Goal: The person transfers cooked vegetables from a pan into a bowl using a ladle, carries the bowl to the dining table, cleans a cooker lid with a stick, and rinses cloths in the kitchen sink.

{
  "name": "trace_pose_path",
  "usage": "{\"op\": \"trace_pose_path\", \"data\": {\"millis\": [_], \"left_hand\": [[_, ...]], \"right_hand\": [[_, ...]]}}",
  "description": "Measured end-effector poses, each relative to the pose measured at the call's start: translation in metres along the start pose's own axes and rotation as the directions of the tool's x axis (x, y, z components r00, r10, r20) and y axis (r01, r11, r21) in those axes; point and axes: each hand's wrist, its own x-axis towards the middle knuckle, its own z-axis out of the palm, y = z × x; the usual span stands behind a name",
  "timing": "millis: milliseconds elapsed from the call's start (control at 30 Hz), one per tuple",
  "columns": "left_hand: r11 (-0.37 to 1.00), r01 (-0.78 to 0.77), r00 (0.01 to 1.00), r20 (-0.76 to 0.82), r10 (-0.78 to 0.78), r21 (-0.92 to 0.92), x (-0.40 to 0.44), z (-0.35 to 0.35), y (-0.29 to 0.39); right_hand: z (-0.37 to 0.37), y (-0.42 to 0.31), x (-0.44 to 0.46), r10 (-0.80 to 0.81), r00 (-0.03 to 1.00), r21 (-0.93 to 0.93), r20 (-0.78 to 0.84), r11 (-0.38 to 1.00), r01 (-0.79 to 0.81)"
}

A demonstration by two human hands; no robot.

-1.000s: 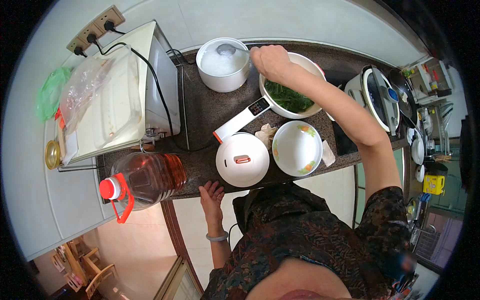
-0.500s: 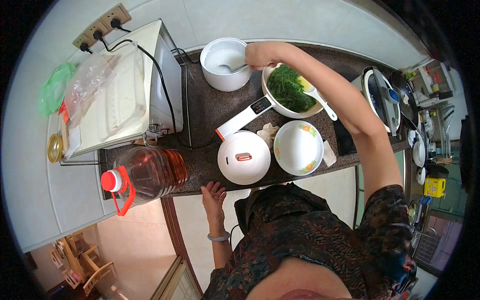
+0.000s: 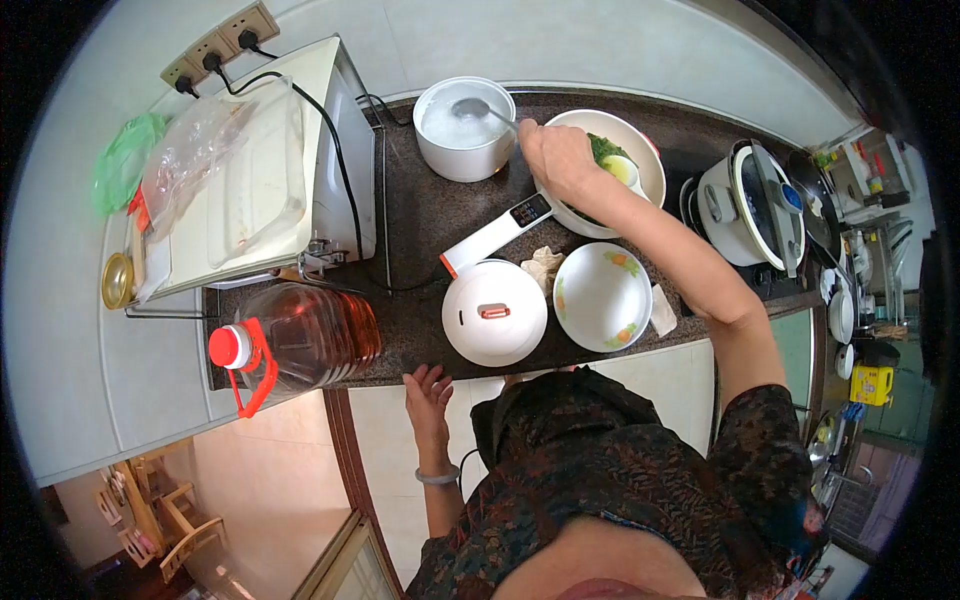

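My right hand is closed round the handle of a metal spoon. The spoon's bowl is over the inside of a white pot, which holds something whitish. Under my right wrist stands a wide cream bowl with leafy greens and a white ladle with something yellowish in it, partly hidden by my arm. My left hand is at the counter's front edge, fingers apart, holding nothing. Nearest to it is a white lidded electric pot, its long handle with a display pointing away.
A floral-patterned bowl sits right of the lidded pot, with a crumpled cloth between. A large bottle of reddish liquid stands left, before a white appliance with bags on top. A cooker stands to the right.
My right hand has lowered and shifted right, and the spoon is turned so its bowl is higher over the pot. The view has shifted slightly. My left hand has stayed in place.
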Motion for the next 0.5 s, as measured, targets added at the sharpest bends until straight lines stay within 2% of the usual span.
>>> {"op": "trace_pose_path", "data": {"millis": [67,167,300,433,500], "left_hand": [[1.0,-0.011,1.0,0.01,0.011,0.001,-0.001,0.005,0.003],[1.0,-0.022,1.0,0.001,0.022,0.003,0.001,0.009,0.008],[1.0,0.001,1.0,0.022,-0.001,0.014,-0.002,0.004,0.004],[0.999,0.007,0.999,0.046,-0.008,0.035,-0.003,0.006,0.003],[0.999,-0.002,0.998,0.062,-0.001,0.047,-0.002,0.01,0.002]], "right_hand": [[0.011,-0.005,-0.003,0.012,0.997,-0.079,-0.076,0.997,-0.018],[0.016,-0.005,-0.008,-0.05,0.987,-0.045,-0.15,0.998,0.043],[0.013,-0.009,-0.011,-0.042,0.987,-0.035,-0.154,0.999,0.037],[0.011,-0.015,-0.001,0.054,0.986,0.091,-0.16,0.995,-0.04],[0.021,-0.016,0.01,0.206,0.976,0.38,-0.066,0.91,-0.166]]}}
